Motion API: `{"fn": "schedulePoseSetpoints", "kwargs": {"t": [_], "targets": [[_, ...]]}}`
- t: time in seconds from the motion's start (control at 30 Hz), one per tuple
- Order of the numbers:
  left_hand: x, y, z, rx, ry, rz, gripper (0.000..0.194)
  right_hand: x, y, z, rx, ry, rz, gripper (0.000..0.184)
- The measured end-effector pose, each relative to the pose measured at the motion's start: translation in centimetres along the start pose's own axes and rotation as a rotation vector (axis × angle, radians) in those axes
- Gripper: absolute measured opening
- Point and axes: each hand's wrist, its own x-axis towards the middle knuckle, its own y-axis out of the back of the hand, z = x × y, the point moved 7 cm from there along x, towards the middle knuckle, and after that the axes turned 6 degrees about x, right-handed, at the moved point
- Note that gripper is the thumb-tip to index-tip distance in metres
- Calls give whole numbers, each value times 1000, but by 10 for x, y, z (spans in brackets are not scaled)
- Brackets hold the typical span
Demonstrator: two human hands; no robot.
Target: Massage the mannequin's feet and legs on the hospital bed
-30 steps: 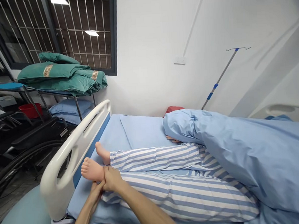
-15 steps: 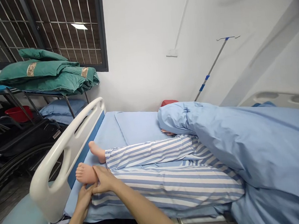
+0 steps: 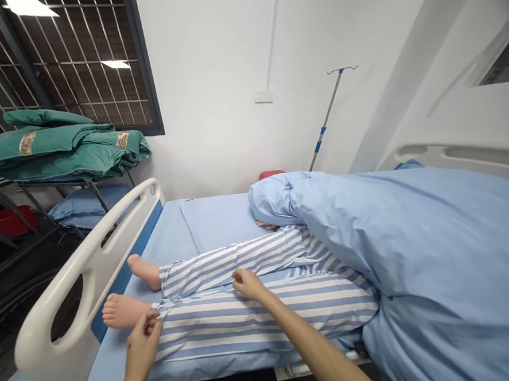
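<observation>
A figure in blue-and-white striped trousers (image 3: 262, 311) lies on a hospital bed, bare feet (image 3: 121, 310) toward the white footboard (image 3: 82, 264). A light blue quilt (image 3: 412, 232) covers the upper body. My left hand (image 3: 143, 341) pinches the hem of the near trouser leg just beside the near foot. My right hand (image 3: 247, 284) rests on the near leg around the knee, fingers curled on the striped cloth.
Folded green blankets (image 3: 62, 147) lie on a metal rack at the left, with a blue pillow (image 3: 83, 204) and a red basin (image 3: 8, 220) beneath. An IV pole (image 3: 325, 120) stands by the white wall. The white headboard (image 3: 463, 157) is at the right.
Both hands were together at the near ankle. My right hand has moved up the leg to the knee, and my left hand now pinches the trouser hem. The view has shifted right.
</observation>
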Motion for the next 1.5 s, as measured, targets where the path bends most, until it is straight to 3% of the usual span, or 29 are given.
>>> {"fn": "schedulePoseSetpoints", "kwargs": {"t": [0.1, 0.2, 0.3, 0.4, 0.47, 0.63, 0.77, 0.9, 1.07, 1.17, 1.27, 1.4, 1.5], "targets": [[28, -36, 63, 36, -190, -129, 28, 5, 17, 31, -41, -79, -148, 32], [68, -72, 95, 147, -315, -188, 26, 17, 19, 53, -29, -110, -294, 26], [106, -102, 99, 321, -431, -208, 38, 33, 5, 76, -19, -170, -471, 19], [134, -125, 82, 555, -456, -268, 55, 47, -15, 98, -38, -221, -616, 20], [146, -135, 68, 719, -441, -309, 62, 56, -24, 106, -60, -200, -642, 21], [158, -144, 56, 979, -421, -356, 58, 69, -21, 105, -96, -36, -503, 36], [161, -143, 65, 1078, -406, -401, 53, 67, -21, 104, -88, -13, -532, 49], [169, -121, 98, 1114, -452, -390, 47, 68, -21, 105, -58, -9, -501, 58], [174, -77, 155, 1140, -528, -318, 43, 74, 5, 106, -127, -120, -187, 42], [169, -66, 168, 1142, -516, -279, 41, 73, 20, 98, -129, -138, -62, 35], [157, -78, 151, 1098, -418, -263, 47, 72, 32, 88, -119, -120, 23, 31], [141, -115, 118, 901, -261, -254, 53, 74, 51, 78, -132, -74, 210, 28], [136, -134, 115, 770, -206, -187, 50, 75, 62, 75, -139, -73, 302, 28]]}}
